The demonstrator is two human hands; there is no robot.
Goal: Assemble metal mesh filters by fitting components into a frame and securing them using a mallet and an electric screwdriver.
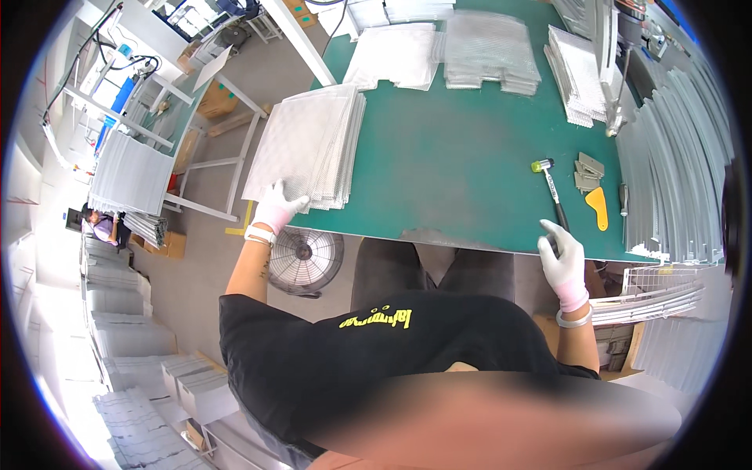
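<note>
My left hand (277, 208), in a white glove, rests at the near corner of a stack of pale translucent ribbed sheets (309, 137). Its thumb points out to the right, apart from the fingers, and the palm is partly hidden. Over the table's front edge at the right is my right hand (562, 265), also gloved, with thumb and fingers apart and nothing in them. Just beyond it, the black handle of a small mallet (551, 184) with a yellow-green head points toward me. A yellow scraper (598, 208) lies right of the mallet.
The green tabletop (439, 164) holds more sheet stacks (489, 47) along its back. Small grey-beige plates (587, 171) lie beyond the scraper. Tall grey panels (674, 172) line the right side. A round floor fan (305, 258) stands below the front left edge. Another person (103, 228) is far left.
</note>
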